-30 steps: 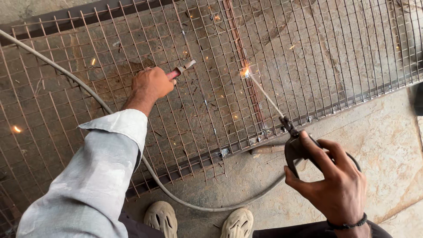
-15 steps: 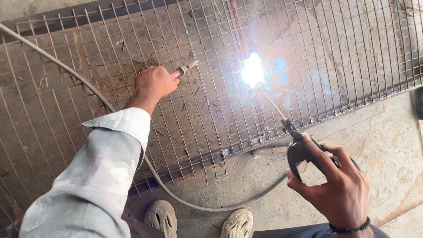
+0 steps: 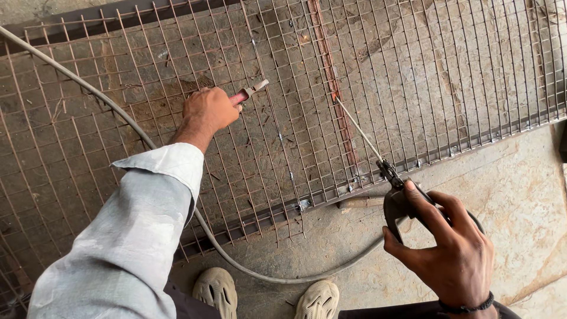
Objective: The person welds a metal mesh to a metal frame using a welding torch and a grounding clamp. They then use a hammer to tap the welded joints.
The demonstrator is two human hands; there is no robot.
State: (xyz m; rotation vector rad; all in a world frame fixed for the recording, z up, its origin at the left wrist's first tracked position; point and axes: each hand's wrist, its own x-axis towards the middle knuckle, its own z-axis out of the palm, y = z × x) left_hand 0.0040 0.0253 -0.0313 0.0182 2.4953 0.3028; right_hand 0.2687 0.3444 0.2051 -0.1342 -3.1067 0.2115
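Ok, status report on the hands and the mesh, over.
Left hand grips red-handled tool, pressed on wire mesh. Right hand holds electrode holder, rod tip on mesh, no arc. Cable lies across mesh.

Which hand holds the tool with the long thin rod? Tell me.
The right hand. Its dark holder carries a long thin rod reaching onto the wire mesh; the left hand grips only a short red-handled tool.

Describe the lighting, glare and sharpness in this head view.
Head view: even, soft daylight, no hard shadows; no glare at the rod tip on the wire mesh; left hand and right hand on the holder are sharp; the near sleeve looks slightly soft; straight wires bow near the edges.
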